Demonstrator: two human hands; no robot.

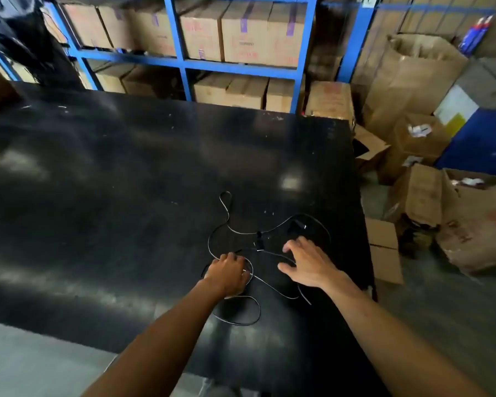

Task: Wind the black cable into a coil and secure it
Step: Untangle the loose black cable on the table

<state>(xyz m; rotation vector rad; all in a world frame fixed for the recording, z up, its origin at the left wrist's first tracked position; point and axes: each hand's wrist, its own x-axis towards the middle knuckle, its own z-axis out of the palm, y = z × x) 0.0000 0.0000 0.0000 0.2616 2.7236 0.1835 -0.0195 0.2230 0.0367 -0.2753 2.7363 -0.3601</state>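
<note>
A thin black cable [226, 216] lies in loose, uneven loops on the black table [112, 167], toward its right side. One small dark plug [297, 225] rests at the far right of the loops, and a small clip or connector [259, 243] sits mid-cable. My left hand [228, 272] lies palm down on the cable's near loops, fingers curled over a strand. To its right, my right hand [305, 260] hovers low over the cable with fingers spread, fingertips close to the plug. Whether the left hand actually grips the strand cannot be made out.
Blue metal shelving [181, 63] stacked with cardboard boxes stands behind the table. Open and crumpled cardboard boxes [430, 202] crowd the floor to the right of the table's right edge. A blue bin [481, 141] stands at the far right.
</note>
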